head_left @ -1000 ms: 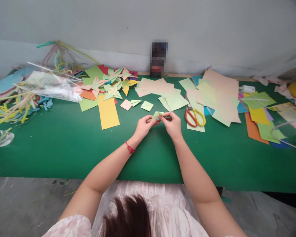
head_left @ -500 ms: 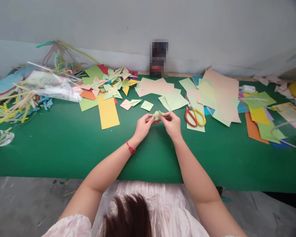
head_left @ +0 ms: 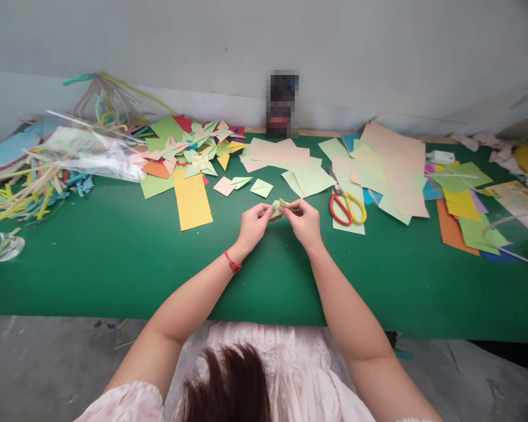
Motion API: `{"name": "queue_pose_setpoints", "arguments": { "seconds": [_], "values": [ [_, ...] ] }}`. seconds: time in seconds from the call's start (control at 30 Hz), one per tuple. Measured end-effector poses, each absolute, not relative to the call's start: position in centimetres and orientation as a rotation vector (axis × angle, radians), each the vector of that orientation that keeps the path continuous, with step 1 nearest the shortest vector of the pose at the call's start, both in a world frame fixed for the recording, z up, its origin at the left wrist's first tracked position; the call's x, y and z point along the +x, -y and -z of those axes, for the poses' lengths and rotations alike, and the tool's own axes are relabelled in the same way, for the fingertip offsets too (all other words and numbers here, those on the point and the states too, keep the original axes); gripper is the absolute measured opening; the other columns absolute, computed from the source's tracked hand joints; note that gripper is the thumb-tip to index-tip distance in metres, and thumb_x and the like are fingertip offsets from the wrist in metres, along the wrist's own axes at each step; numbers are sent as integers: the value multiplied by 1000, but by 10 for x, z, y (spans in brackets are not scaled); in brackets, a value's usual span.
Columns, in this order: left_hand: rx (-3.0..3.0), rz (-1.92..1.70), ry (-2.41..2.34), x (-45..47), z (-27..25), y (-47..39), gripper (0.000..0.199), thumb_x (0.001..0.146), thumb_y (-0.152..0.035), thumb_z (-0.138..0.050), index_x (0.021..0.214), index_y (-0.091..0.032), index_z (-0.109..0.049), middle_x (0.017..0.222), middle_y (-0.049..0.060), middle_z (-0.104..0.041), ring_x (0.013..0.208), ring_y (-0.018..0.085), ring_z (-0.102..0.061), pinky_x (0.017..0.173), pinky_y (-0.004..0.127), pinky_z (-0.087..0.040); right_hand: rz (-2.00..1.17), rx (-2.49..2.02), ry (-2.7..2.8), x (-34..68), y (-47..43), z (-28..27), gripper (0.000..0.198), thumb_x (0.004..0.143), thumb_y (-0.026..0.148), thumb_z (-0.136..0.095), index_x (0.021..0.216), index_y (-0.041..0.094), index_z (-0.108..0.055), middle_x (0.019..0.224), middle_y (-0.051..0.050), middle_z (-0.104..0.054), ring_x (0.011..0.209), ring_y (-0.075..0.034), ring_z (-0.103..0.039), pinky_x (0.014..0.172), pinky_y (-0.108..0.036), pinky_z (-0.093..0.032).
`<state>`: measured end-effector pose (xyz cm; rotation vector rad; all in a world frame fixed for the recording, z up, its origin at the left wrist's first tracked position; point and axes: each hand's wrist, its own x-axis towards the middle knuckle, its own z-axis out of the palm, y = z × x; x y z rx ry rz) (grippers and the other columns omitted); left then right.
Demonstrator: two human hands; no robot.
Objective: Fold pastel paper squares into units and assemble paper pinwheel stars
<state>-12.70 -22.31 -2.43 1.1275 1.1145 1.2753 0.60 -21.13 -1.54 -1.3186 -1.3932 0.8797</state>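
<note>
Between both hands is a small folded piece of light green paper [head_left: 276, 206], held just over the table. My left hand [head_left: 254, 225] pinches its left side with thumb and fingers. On the other side, my right hand [head_left: 305, 223] grips the paper's right edge, its thumb pressed on the folds. The fingers cover much of the piece. Just beyond it lie a folded green square [head_left: 261, 187], a folded pink square [head_left: 224, 186] and a narrow folded green piece [head_left: 242, 183]. Scissors [head_left: 347, 205] with red and yellow handles rest to the right on a green sheet.
Folded paper shapes [head_left: 202, 155] are heaped at the back left, near a yellow sheet [head_left: 192, 199]. Pipe cleaners [head_left: 30, 187] and a plastic bag [head_left: 101, 155] spread at far left. Large pink sheets [head_left: 393, 164] and coloured papers [head_left: 462, 205] lie right. A pixelated dark object [head_left: 282, 102] stands behind.
My fingers have shifted slightly on the small green paper, and its upper flaps sit at a slightly different angle. Everything else on the table stays in place.
</note>
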Motion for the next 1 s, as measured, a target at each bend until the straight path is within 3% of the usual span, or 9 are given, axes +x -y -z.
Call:
{"name": "queue_pose_setpoints", "arguments": {
  "seconds": [0.47,0.63,0.87,1.0],
  "values": [
    [1191,-1237,-1099,-127,20,227,27,77,-41,-58,81,-15,-62,81,4,-68,82,20,-66,80,34,-50,-856,-1293,1350,6,211,18,29,68,47,-64,69,19,-54,68,1,-60,65,-14,-59,66,-28,-47],
    [1152,-1232,-1080,-127,21,226,26,75,-41,-60,77,-15,-60,76,4,-69,76,19,-67,78,35,-52,-870,-1274,1355,5,211,19,29,68,46,-65,70,19,-53,68,0,-60,66,-14,-60,67,-29,-49],
    [1091,-1239,-1028,-127,16,225,26,73,-40,-62,75,-15,-59,72,3,-68,71,18,-67,77,35,-53,-1121,-1175,1276,6,207,19,39,65,44,-68,94,20,-56,91,-4,-64,83,-17,-62,73,-30,-51],
    [1125,-1231,-1020,-127,14,227,26,75,-40,-61,75,-14,-58,74,4,-68,71,18,-67,77,36,-52,-1150,-1182,1331,6,210,17,31,68,46,-65,80,18,-62,80,-1,-62,75,-15,-59,70,-29,-50]
  ]
}}
